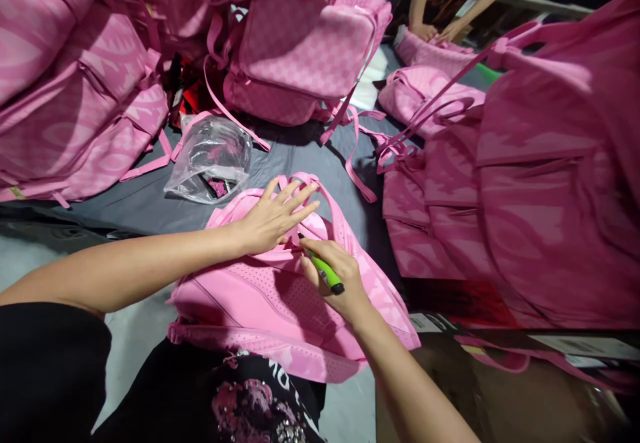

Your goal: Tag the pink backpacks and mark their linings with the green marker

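A pink backpack point(260, 303) lies back-side up in front of me, partly on my lap. My left hand point(274, 215) rests flat on its upper part, fingers spread, near the top handle loop point(320, 190). My right hand point(334, 282) is closed round a green tool with a black end point(326, 274), its tip pressed to the backpack just below my left hand.
Stacks of pink backpacks stand at the left point(75, 83), at the back point(305, 50) and at the right point(540, 183). A clear plastic bag point(213, 156) lies on the grey table surface point(140, 206). Another person's hands point(440, 30) work on a pink bag at the far side.
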Tool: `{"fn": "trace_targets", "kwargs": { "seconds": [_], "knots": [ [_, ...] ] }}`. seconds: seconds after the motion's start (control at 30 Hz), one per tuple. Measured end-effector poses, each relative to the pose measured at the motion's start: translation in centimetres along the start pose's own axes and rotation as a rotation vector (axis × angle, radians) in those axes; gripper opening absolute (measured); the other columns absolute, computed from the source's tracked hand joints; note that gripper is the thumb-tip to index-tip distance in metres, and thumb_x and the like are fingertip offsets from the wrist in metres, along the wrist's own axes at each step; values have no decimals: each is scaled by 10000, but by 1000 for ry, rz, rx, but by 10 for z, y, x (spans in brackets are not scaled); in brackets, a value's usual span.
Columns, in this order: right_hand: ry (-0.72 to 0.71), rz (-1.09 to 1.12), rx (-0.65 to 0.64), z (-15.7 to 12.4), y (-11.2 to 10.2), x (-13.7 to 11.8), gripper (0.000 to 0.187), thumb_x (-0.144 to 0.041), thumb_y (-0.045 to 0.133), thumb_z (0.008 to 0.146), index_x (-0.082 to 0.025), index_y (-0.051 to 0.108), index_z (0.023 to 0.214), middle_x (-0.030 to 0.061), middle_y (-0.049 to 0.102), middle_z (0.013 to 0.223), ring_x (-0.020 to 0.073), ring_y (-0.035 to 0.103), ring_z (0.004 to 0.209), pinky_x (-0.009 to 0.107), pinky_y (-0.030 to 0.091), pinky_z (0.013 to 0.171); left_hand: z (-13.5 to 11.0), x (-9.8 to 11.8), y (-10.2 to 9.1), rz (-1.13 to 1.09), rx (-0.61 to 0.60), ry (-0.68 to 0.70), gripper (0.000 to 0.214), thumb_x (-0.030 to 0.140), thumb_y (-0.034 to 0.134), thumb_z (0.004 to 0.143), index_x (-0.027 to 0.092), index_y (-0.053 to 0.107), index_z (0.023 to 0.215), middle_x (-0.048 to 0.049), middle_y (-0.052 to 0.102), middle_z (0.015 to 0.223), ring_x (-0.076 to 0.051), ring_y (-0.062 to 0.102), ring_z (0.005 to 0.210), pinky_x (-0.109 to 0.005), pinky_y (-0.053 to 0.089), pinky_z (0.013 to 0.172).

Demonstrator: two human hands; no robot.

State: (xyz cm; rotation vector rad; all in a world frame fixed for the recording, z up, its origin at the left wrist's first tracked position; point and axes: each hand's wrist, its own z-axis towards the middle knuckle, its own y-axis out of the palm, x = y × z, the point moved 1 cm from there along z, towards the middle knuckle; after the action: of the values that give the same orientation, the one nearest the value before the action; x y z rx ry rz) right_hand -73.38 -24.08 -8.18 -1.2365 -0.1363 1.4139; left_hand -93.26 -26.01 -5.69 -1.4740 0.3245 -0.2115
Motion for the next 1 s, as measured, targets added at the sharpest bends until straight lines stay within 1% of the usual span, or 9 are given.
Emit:
{"fn": "trace_targets", "kwargs": {
  "seconds": [0.1, 0.17, 0.27, 0.33, 0.5, 0.6, 0.7, 0.87, 1.0],
  "knots": [
    [31, -6, -136, 8, -15, -4, 254, -363, 587, 945, -211, 659, 1136, 89, 742, 1016, 242, 693, 925, 415, 550, 836, 1, 0, 1, -2, 9, -48, 932, 447, 729, 819, 172, 252, 1571, -156, 77, 1669, -373, 117, 1530, -624, 128, 1210],
    [125, 31, -125, 14, -17, -5, 267, -370, 582, 940, -208, 655, 1140, 89, 735, 1020, 233, 692, 925, 396, 551, 830, 1, 0, 3, 2, 25, -69, 959, 466, 738, 806, 165, 246, 1573, -151, 73, 1670, -374, 110, 1531, -627, 128, 1212],
    [282, 150, -95, 24, -15, -6, 222, -364, 634, 896, -200, 669, 1042, 65, 736, 937, 199, 697, 827, 328, 555, 748, 1, 1, 6, 12, 54, -97, 937, 458, 723, 814, 167, 254, 1571, -146, 68, 1672, -375, 127, 1526, -631, 138, 1209],
    [331, 223, -181, 31, -14, -5, 191, -364, 646, 884, -193, 697, 952, 47, 740, 874, 179, 687, 744, 293, 542, 674, 2, 2, 5, 13, 52, -114, 907, 434, 713, 822, 172, 266, 1567, -150, 69, 1671, -379, 146, 1520, -621, 161, 1202],
    [338, 278, -480, 43, -25, 0, 189, -316, 656, 868, -195, 750, 980, 47, 767, 938, 180, 711, 786, 287, 566, 709, 7, 3, -2, 13, -50, -164, 800, 296, 660, 856, 191, 291, 1558, -141, 97, 1671, -365, 266, 1475, -501, 356, 1093],
    [363, 320, -534, 48, -31, 3, 238, -334, 675, 869, -199, 749, 1051, 57, 775, 1002, 200, 732, 855, 316, 592, 774, 8, 1, -5, 0, -92, -154, 801, 297, 667, 853, 185, 298, 1555, -141, 107, 1669, -368, 355, 1404, -479, 383, 1038],
    [337, 327, -602, 54, -29, 3, 327, -369, 702, 864, -210, 730, 1148, 62, 763, 1104, 223, 732, 954, 357, 590, 874, 9, -1, -3, -14, -82, -130, 835, 340, 699, 837, 162, 305, 1551, -155, 116, 1665, -370, 404, 1341, -475, 380, 1019],
    [257, 120, -570, 55, -23, 1, 249, -231, 620, 899, -227, 747, 1113, 46, 779, 1002, 199, 731, 861, 334, 585, 820, 8, -6, 2, -13, -77, -120, 767, 284, 667, 859, 172, 327, 1537, -148, 187, 1651, -346, 442, 1296, -453, 377, 998],
    [208, 65, -529, 49, -24, -2, 269, -198, 586, 912, -228, 734, 1134, 41, 776, 966, 185, 715, 831, 328, 566, 813, 8, -9, 1, -40, -68, -90, 734, 213, 632, 860, 190, 338, 1532, -141, 180, 1654, -335, 437, 1312, -437, 371, 994]
  ]
}}
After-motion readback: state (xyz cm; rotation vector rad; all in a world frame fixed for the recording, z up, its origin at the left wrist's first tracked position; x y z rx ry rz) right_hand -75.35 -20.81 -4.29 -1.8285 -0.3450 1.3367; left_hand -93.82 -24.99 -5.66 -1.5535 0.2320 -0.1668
